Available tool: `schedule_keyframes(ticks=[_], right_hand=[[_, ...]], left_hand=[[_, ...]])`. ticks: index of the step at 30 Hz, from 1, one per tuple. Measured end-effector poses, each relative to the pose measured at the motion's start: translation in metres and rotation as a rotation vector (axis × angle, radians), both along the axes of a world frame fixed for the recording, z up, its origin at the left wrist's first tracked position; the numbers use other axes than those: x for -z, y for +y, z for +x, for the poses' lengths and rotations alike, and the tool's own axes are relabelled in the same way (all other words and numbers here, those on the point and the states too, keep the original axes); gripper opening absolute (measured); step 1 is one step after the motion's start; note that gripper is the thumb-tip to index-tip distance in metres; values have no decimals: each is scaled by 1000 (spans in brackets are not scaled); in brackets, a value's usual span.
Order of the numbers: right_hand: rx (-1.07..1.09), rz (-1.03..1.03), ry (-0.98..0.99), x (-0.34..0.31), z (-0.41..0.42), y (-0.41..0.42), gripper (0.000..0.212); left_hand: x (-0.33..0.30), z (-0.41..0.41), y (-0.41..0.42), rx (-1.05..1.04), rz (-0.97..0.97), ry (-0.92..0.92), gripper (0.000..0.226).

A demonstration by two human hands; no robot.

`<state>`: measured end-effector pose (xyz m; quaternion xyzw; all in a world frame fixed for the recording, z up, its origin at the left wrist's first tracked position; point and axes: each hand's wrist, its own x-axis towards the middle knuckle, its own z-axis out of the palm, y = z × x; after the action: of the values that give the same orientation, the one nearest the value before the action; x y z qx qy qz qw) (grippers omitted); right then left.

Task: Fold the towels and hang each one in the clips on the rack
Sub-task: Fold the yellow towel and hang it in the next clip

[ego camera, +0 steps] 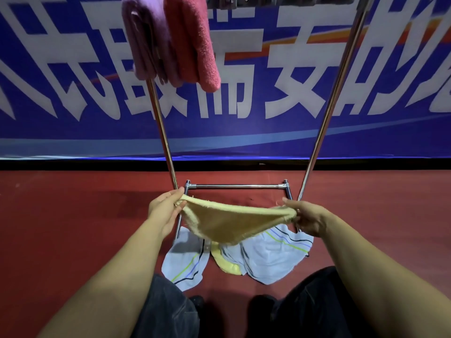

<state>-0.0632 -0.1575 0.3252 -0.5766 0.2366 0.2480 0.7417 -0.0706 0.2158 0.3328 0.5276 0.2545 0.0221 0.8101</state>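
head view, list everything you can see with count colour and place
hanging towels: two, purple and pink, folded, top of rack
held towel: one, tan-yellow, stretched between both hands
floor towels: light blue striped, plus a yellow one under them, on the red floor by the rack base
rack: one, metal, upright
banner: one, blue with white characters, behind rack
left hand: fingers pinch the towel's left corner
right hand: fingers pinch its right corner

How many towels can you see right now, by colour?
Purple, hanging on rack: 1
Pink-red, hanging on rack: 1
Tan-yellow, held by left hand and right hand: 1
Light blue striped, on floor: 2
Pale yellow, on floor: 1
Total: 6
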Motion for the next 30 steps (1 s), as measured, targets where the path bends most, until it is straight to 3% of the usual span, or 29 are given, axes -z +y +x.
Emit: schedule_keyframes(ticks=[3,6,9,18,27,30], right_hand=[[-95,-62,100,4,-3,-1,28],[-157,-120,32,11,-2,-1,27],[-4,-206,-97,11,0,-2,14],[214,-373,-338,4,0,-2,22],[235,-467,-407,1,0,-4,23],[161,-564,-455,3,1,-6,35]], left_hand=[[3,1,2,23,26,-10,6],[6,3,3,29,63,-21,8],[11,5,6,9,151,-12,10],[18,4,10,81,287,53,22],[8,2,4,33,391,-55,20],[7,0,6,71,521,-72,24]])
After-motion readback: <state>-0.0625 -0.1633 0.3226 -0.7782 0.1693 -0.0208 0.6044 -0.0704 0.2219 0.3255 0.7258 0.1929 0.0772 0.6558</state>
